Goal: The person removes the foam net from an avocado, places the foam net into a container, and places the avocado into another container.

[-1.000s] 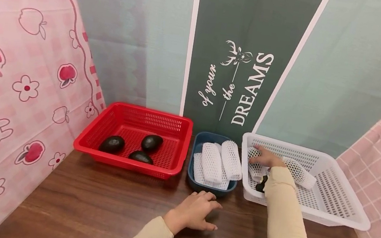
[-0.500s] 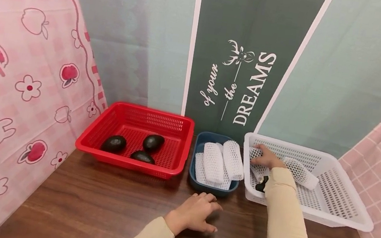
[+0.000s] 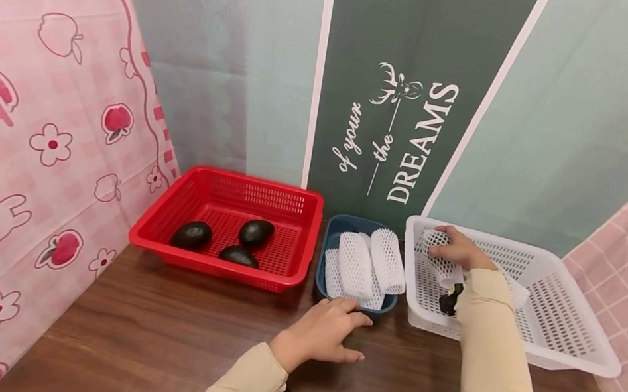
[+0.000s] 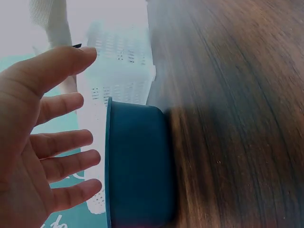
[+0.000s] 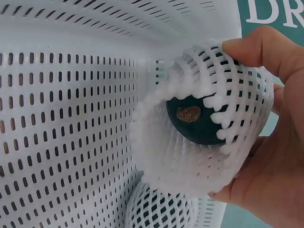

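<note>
At wht basket [image 3: 569, 312], R grip [image 3: 462, 250] holding netted avocado [image 5: 199, 123]; L grip [image 3: 321, 334] wide, nr blue bin [image 4: 137, 166].

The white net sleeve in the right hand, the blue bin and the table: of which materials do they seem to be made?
White net sleeve: probably foam, matte; its mesh strands look thick and puffy.
Blue bin: likely plastic, smooth and dull; the wall is even, thin-rimmed.
Table: wood or laminate, low sheen; dark grain streaks show, but either would fit.
</note>
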Available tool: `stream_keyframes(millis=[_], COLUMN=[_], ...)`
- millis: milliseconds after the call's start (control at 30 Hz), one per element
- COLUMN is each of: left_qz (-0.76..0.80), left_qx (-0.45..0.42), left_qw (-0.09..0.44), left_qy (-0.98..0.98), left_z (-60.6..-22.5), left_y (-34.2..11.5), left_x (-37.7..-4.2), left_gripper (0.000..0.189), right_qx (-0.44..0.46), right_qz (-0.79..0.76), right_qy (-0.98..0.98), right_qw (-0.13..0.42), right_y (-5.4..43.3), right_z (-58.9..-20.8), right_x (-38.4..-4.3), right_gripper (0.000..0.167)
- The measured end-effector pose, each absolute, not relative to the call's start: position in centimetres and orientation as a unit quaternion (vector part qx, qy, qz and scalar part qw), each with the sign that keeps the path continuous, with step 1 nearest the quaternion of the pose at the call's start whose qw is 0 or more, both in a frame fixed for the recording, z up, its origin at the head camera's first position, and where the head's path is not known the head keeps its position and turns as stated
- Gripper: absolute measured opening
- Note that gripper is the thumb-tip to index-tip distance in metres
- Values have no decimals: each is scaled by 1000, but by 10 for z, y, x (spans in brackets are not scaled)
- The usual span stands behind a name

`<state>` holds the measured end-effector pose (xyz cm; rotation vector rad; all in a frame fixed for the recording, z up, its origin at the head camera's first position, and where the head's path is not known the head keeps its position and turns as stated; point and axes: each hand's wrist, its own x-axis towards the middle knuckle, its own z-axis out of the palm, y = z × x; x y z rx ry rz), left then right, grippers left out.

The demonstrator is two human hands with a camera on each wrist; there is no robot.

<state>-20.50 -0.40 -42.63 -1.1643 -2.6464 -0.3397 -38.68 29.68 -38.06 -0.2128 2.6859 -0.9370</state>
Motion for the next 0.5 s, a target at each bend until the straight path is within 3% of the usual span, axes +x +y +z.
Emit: stream_keyframes(millis=[300, 500], left_qz=[-140, -155], left_qx=[-396, -392], left_qw=[123, 127], left_qy=[-899, -898], left_z=[-421, -422], left_y=[-21, -32], left_x=[-207, -206], left_gripper=[47, 46], right_qx=[-141, -159], right_qz=[-217, -201], right_qy=[960, 961], right_qw=[104, 104], right_y=[281, 274], right_z=[-335, -327], right_x=[-366, -351], right_gripper=[69, 68])
